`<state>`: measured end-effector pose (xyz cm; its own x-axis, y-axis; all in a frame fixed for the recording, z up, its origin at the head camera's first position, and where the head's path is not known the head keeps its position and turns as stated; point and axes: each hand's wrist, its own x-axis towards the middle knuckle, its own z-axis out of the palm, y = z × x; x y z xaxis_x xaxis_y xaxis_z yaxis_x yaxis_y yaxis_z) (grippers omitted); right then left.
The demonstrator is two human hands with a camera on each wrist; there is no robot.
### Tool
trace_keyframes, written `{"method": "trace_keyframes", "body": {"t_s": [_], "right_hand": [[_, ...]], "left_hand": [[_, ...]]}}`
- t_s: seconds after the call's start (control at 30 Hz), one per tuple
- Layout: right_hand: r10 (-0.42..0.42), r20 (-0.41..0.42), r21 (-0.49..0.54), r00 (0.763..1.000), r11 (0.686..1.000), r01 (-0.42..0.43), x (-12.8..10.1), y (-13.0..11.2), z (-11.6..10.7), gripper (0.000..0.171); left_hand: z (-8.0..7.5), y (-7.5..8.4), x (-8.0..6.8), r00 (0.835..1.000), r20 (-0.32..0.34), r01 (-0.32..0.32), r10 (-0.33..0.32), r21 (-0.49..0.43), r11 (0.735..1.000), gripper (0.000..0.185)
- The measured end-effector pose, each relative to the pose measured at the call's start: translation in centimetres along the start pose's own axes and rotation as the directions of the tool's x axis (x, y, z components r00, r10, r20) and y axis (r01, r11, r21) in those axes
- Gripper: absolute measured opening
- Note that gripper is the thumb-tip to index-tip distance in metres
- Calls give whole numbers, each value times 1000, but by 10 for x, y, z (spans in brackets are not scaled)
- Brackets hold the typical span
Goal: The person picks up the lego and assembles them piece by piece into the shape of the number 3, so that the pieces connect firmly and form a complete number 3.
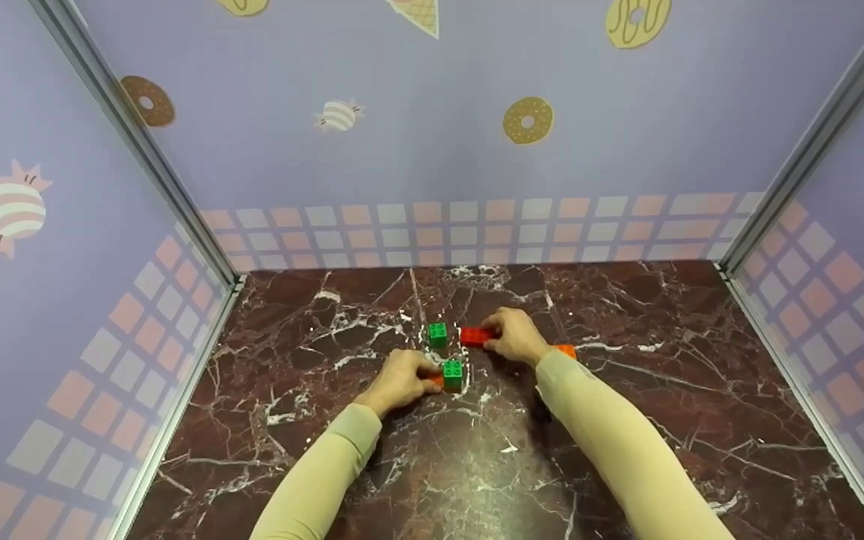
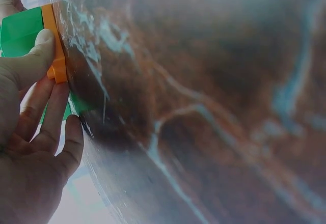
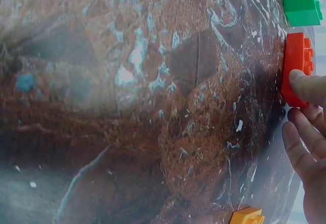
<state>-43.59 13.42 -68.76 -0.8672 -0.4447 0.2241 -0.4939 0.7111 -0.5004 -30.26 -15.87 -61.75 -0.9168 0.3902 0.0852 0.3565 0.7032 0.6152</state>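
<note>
hands (image 1: 402,379) on green-orange brick (image 1: 451,373)

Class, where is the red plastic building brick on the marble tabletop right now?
In the head view, the red plastic building brick lies near the table's middle, under the right hand's fingertips, just right of a loose green brick.

Red brick (image 1: 476,337): rectangular, studded, lying flat near the middle of the desk, slightly toward the far edge; long side running left-right; right end under the fingers of the right hand (image 1: 516,337).

Green brick (image 1: 452,373): square, four studs up, seated on a thin orange plate (image 1: 437,381); stack resting on the desk just nearer than the red brick, toward the left; pinched from the left side by the left hand (image 1: 400,380), thumb on the orange plate's edge.
</note>
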Motion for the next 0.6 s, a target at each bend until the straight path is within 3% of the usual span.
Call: {"method": "trace_keyframes", "body": {"t_s": [0.27, 0.37, 0.5, 0.6], "right_hand": [[12, 13, -2, 1000, 1000, -12, 1, 0, -2, 33], [25, 24, 39, 999, 999, -25, -11, -32, -27, 31], [-25, -18, 87, 1000, 996, 27, -13, -32, -31, 30], [-79, -63, 61, 995, 995, 83, -9, -14, -18, 31]], "left_hand": [[-1, 2, -1, 999, -12, -33, 33, 39, 999, 28], [-1, 4, -2, 999, -17, -47, 47, 40, 998, 25], [-1, 6, -2, 998, -17, -62, 63, 61, 996, 24], [-1, 6, -2, 998, -14, -68, 69, 84, 994, 26]]}}
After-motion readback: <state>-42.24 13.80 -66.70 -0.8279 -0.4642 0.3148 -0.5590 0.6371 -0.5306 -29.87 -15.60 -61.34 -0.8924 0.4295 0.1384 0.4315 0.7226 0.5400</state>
